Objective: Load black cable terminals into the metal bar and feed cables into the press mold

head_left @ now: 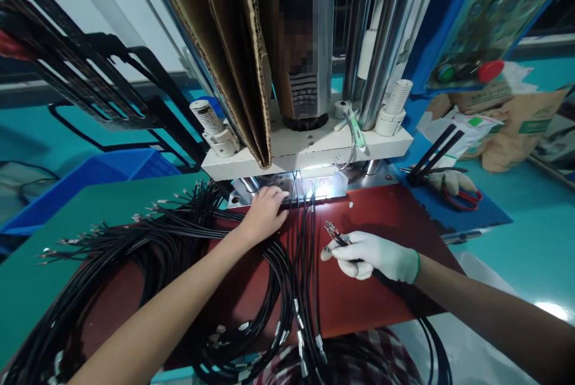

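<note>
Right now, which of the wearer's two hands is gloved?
The right hand, holding black cables: it wears a white glove with a green cuff edge, while the left hand is bare.

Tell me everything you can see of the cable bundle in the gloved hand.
The cable bundle consists of thin black cables, apparently plastic-sheathed, too bunched to count. Their bright metal ends point up-left in the picture, over the reddish-brown mat. The white-gloved right hand grips them just behind those ends; the rest runs back beneath the hand and curves down toward the picture's bottom edge.
</note>
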Demonstrator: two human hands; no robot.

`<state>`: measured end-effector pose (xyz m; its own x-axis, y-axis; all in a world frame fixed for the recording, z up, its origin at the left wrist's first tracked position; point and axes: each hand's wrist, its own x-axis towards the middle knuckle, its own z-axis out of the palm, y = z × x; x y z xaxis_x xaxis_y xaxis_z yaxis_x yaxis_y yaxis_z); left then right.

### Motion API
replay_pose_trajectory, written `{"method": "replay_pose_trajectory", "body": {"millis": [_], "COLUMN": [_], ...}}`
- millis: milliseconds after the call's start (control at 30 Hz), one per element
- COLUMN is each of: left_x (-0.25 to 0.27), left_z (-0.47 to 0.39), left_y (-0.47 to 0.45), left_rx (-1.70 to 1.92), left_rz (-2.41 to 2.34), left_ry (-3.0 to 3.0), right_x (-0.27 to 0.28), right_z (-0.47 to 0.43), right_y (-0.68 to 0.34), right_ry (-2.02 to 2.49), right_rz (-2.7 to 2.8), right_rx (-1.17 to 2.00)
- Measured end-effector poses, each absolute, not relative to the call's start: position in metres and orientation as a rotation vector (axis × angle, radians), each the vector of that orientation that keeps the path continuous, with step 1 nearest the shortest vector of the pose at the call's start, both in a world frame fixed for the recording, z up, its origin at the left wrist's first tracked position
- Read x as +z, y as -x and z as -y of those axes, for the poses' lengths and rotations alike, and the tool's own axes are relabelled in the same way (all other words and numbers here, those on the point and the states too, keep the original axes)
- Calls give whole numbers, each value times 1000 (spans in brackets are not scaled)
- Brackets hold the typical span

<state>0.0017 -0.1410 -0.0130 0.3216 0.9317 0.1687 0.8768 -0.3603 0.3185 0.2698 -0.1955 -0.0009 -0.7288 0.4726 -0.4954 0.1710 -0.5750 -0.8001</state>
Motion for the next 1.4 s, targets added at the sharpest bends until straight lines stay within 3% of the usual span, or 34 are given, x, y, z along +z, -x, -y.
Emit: {"method": "replay_pose_trajectory", "body": {"millis": [200, 467, 667, 833, 1100, 1400], "left_x": [-23, 41, 70, 38, 6, 0], "left_z": [129, 218, 259, 227, 195, 201], "left_y": [-16, 45, 33, -39, -85, -90], "left_rx": [382, -256, 508, 534, 665, 767], "left_rz": [-1556, -1984, -1817, -1091, -913, -991], "left_ry": [-2556, -2451, -1512, -878, -852, -924], "right_x": [1, 4, 17, 27, 18, 14], "right_z": [199, 201, 205, 215, 220, 220], "right_y": [-264, -280, -270, -261, -253, -244], "right_ry": [1085, 1148, 1004, 919, 1241, 1250], "right_rz": [1373, 1547, 1651, 1627, 1592, 1648], "right_rx": [2279, 2256, 2323, 2302, 1941, 1890]}}
